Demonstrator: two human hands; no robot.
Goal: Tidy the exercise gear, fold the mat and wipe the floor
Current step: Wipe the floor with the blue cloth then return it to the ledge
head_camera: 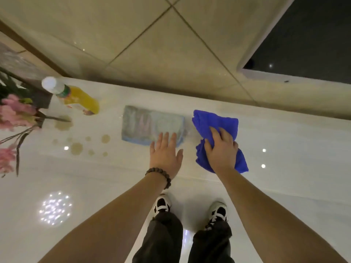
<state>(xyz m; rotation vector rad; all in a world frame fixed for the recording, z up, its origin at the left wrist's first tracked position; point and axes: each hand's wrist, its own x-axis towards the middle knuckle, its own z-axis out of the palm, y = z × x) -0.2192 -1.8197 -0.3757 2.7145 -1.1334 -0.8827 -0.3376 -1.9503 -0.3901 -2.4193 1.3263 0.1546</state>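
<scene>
Gripping hand: the right hand has its fingers closed around a bunched blue cloth, pressed on the white glossy surface.
Left hand: the left hand is flat with fingers spread, holding nothing, fingertips at the near right corner of a pale blue packet.
Packet: lies flat, just left of the cloth, near the surface's far edge.
Spill: brownish drops and a puddle dot the surface left of the packet.
Bottle: an orange-liquid bottle with a white cap stands by the far left corner.
Flowers: pink flowers at the left edge.
Feet: black-and-white shoes below.
</scene>
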